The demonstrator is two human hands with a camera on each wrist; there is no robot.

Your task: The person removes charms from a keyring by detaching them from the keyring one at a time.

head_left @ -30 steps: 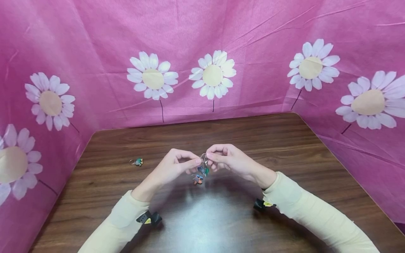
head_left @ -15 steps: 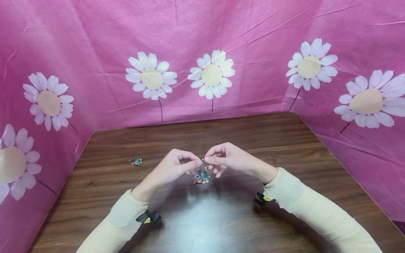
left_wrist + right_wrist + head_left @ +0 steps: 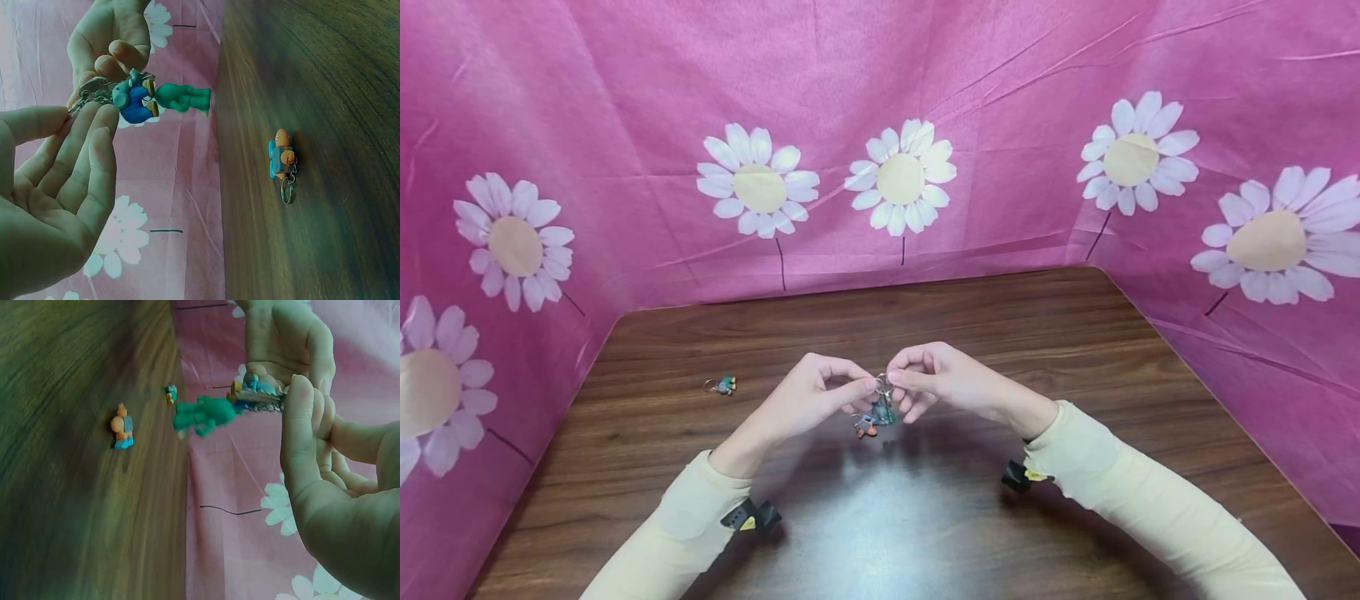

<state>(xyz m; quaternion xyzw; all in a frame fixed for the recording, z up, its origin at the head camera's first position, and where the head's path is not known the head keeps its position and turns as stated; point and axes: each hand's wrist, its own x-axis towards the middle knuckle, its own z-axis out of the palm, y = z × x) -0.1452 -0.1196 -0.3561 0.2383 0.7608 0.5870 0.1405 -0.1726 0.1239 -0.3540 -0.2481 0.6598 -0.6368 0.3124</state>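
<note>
From the head, both hands meet above the brown wood-grain table [image 3: 1000,325]: the left hand [image 3: 808,396] and the right hand [image 3: 951,383] each pinch at a bunch of thin silver metal rings [image 3: 882,385] between thumb and fingertips. Gripping only the metal probably leaves the attached figures free to hang. On the table, an orange toy figure with blue feet [image 3: 866,427] lies near the left hand, and a grey-green toy figure with yellow feet [image 3: 726,386] lies well apart, off to the left, its ring beside it. Pink cloth printed with white daisies [image 3: 820,67] stands around the table.

From the left wrist, a blue-and-grey toy figure with yellow feet [image 3: 134,103] and a plain green toy figure [image 3: 184,98] hang from the bunch, presumably pulled toward the table by their own weight. The orange one lies apart, with its ring showing.

From the right wrist, the green figure hangs in front, partly hiding the blue one; both table figures show beyond.

Counted: four toy figures, two hanging and two lying; two hands; six daisies in the head view; the bunched rings overlap too much to count
</note>
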